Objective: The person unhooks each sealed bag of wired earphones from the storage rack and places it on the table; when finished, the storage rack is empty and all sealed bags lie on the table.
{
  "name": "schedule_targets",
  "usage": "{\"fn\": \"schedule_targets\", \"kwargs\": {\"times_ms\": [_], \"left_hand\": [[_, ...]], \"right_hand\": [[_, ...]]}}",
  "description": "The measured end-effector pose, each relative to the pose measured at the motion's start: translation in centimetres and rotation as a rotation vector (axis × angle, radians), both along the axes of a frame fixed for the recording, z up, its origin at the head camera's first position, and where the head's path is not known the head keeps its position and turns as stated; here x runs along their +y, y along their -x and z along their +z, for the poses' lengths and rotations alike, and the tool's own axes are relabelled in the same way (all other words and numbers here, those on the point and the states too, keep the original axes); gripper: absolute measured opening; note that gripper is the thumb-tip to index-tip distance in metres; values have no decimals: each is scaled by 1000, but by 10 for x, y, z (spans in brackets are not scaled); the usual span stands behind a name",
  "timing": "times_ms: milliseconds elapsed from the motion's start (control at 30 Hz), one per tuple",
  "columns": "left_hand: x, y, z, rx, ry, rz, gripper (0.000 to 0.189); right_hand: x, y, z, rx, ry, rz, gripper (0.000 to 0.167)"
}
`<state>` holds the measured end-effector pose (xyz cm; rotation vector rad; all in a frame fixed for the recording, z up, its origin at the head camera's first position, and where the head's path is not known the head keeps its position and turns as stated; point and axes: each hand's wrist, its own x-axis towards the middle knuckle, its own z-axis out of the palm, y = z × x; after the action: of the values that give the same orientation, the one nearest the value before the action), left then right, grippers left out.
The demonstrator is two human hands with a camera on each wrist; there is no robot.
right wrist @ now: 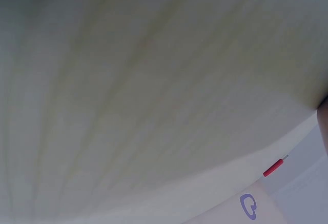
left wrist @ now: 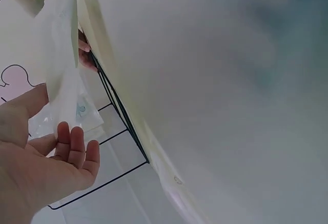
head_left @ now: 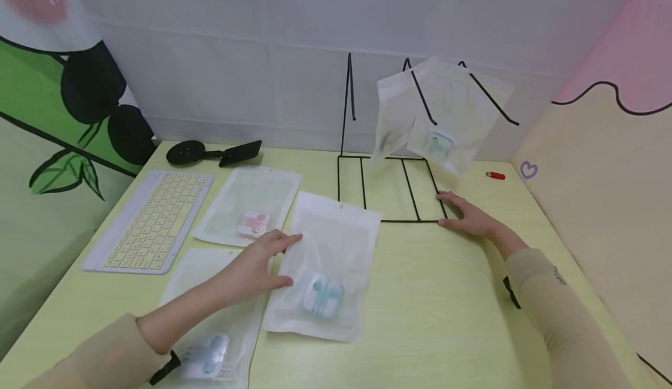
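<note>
Left hand (head_left: 259, 269) has a white bag (head_left: 331, 255) by its left edge, thumb and index finger parted on the upper face; by the left wrist view, the other fingers bend in from beneath, so I take it as a light grip, the bag apparently lifted clear of the table. Right hand (head_left: 472, 220) pinches the near right corner of a black wire rack (head_left: 411, 191), thumb and fingers about the bar. Key relation, as I judge it: the bag's hole (head_left: 341, 206) against the bare left prong (head_left: 353, 94) of the rack. From the left hand the bag lies just to the right, long axis running away from the person, far end leaning slightly right; the hole is ahead of the fingertips, and the prong farther ahead and higher. The left hand is nearer the bag, the right nearer the rack. Bag: flat, tall rectangle, matte and part see-through, faintly creased beside the fingers. A pale case with teal earphones (head_left: 322, 297) shows through its lower half, ahead and right of the thumb. The far top edge overlaps the rack's near left corner in the head view; touching or apart, cannot tell.
</note>
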<state>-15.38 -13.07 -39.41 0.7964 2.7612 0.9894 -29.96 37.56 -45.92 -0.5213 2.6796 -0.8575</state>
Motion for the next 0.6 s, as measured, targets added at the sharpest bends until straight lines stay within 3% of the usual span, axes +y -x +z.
{"fn": "schedule_targets", "kwargs": {"times_ms": [267, 600], "left_hand": [[-2, -5, -7, 128, 226, -42, 86], [-10, -3, -14, 155, 370, -82, 92]], "right_hand": [[0, -2, 1, 2, 9, -3, 72], [-1, -2, 1, 6, 9, 4, 69]]}}
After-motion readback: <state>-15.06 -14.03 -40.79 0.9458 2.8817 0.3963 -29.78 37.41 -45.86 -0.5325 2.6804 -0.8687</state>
